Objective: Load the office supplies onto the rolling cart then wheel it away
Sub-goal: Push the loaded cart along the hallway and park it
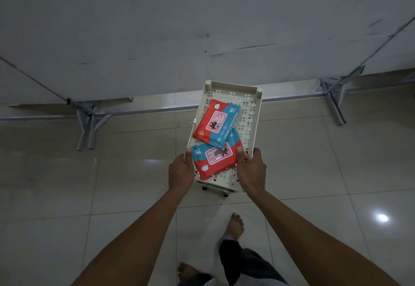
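Observation:
A cream plastic rolling cart (256, 115) with a perforated top tray stands on the tiled floor in front of me. Two red-and-blue wet wipe packs lie in the tray: the far pack (216, 122) partly overlaps the near pack (216, 158). My left hand (181, 170) grips the tray's near left rim, thumb on top. My right hand (251, 173) grips the near right rim, its thumb touching the near pack's edge. A black caster (204, 188) shows under the near end.
A large white panel wall (202, 27) with grey metal feet (89, 126) and a floor rail (292, 97) rises just beyond the cart. Glossy beige tiles (67, 184) spread left and right. My bare feet (234, 226) are behind the cart.

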